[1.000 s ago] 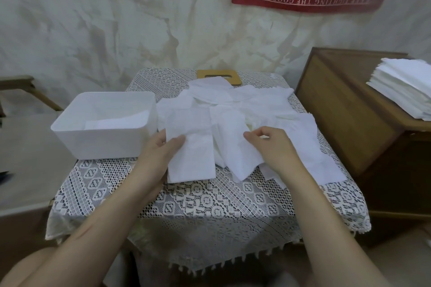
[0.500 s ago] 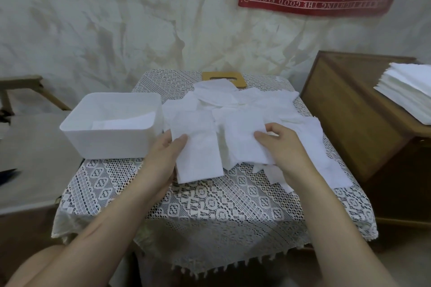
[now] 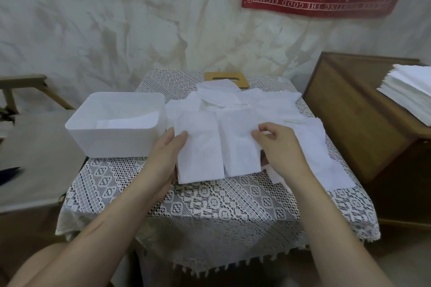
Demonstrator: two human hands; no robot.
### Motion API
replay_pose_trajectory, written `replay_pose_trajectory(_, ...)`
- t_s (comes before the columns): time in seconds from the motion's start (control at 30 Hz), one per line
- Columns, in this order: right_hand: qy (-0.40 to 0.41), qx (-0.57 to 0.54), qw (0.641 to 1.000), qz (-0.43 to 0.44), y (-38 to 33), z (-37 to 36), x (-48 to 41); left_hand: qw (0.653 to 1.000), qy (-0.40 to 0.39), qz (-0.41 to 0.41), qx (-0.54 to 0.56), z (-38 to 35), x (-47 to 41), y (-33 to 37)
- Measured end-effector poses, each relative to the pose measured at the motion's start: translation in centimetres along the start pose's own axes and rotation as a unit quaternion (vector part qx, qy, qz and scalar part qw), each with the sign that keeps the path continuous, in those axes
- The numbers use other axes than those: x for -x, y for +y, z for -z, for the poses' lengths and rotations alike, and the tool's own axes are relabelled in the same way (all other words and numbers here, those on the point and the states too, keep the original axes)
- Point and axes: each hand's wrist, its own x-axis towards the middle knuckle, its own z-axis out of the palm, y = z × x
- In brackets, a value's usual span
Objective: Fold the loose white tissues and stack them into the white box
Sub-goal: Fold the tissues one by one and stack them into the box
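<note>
Left hand [image 3: 166, 158] flat, pressing left edge of folded tissue [image 3: 199, 154]. Right hand [image 3: 281, 147] pinches second tissue [image 3: 239, 149] alongside. Both tissues on desk [image 3: 210, 205], long axis pointing away, right of box [image 3: 112, 144].

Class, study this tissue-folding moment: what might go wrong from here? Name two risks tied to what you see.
1. The right hand pinches only one edge of the thin white paper tissue; a pull may tear or skew it.
2. The loose white tissues piled behind overlap it, so extra sheets may drag along.
</note>
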Motion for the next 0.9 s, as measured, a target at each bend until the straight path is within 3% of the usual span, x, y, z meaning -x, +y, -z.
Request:
replay_pose_trajectory(0.13,-0.002,-0.150,0.989,0.011,-2.3,0.6,1.3,1.000,-0.002,0.007,0.013,0.0,0.1,0.1)
replay_pose_trajectory(0.27,-0.060,-0.252,0.966,-0.017,-3.6,0.1,2.4,0.999,-0.021,0.020,0.043,-0.4,0.3,0.4)
replay_pose_trajectory(0.63,-0.080,-0.108,0.991,-0.009,-3.3,-3.9,2.8,0.993,-0.070,0.023,0.089,-1.3,1.2,0.8)
replay_pose_trajectory(0.9,-0.092,-0.106,0.990,-0.007,-2.4,-4.3,2.4,0.995,-0.089,0.016,0.049,-0.7,1.1,0.7)
